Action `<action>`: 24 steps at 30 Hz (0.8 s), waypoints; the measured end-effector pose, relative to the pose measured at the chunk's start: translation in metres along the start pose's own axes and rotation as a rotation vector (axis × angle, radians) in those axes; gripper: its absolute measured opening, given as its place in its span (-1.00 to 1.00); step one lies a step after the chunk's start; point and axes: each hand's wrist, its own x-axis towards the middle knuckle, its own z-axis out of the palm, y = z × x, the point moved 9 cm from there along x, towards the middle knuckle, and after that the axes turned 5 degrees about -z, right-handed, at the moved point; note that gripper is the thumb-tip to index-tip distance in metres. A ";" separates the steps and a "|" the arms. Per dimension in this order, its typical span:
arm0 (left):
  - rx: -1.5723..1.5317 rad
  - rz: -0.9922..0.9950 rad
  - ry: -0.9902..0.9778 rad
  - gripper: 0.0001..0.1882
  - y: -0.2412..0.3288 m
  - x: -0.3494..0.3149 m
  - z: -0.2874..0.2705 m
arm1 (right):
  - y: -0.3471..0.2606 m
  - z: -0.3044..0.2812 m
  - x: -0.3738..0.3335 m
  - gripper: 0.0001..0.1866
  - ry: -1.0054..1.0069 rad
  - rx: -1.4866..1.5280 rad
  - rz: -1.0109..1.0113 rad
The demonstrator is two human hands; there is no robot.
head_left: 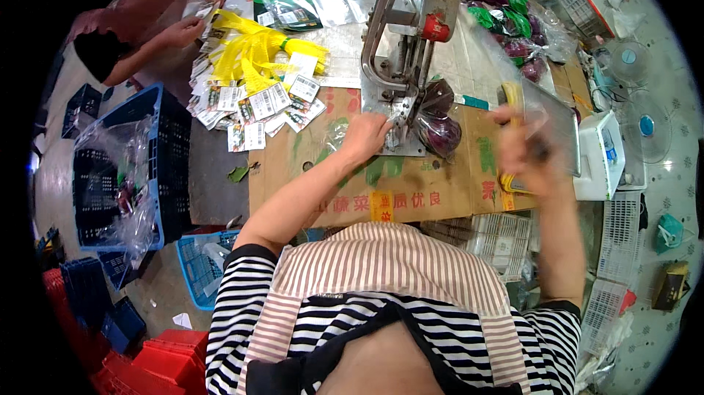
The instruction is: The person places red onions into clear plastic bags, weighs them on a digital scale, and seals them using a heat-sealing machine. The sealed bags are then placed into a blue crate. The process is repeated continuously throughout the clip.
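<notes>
My left hand (367, 135) is closed at the base of an upright metal hand press (400, 50) with a red part on its arm. Its fingers seem to pinch the end of a clear plastic bag, a bit of which shows beside the hand. On the press's other side, bulging clear bag with round purple vegetables (441, 133), perhaps onions, lies against the metal. My right hand (529, 147) is raised at the right, smeared by motion, over a yellow-edged flat grey thing (555, 127). Whether it holds anything cannot be made out.
Yellow mesh strips with printed tags (257, 58) lie left of the press. Bagged purple vegetables (506, 10) fill the far right. A co-worker's hands (192, 25) handle a small thing at upper left. A blue crate (158, 168) stands left, a white container (598, 157) right.
</notes>
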 end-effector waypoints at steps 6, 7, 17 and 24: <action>-0.082 -0.168 0.051 -0.75 0.025 -0.002 -0.005 | -0.070 -0.087 -0.018 -0.64 0.295 -0.252 -0.408; -0.093 -0.115 0.036 -0.76 0.037 -0.004 -0.006 | -0.041 -0.100 -0.012 -0.70 0.337 -0.373 -0.328; -0.413 0.037 -0.058 -0.73 0.145 -0.047 -0.025 | 0.087 -0.017 -0.016 -0.92 -0.032 -1.075 -0.803; -0.591 -0.178 -0.108 -0.73 0.125 -0.098 -0.108 | 0.074 0.090 -0.016 -0.94 -0.415 -0.813 -0.786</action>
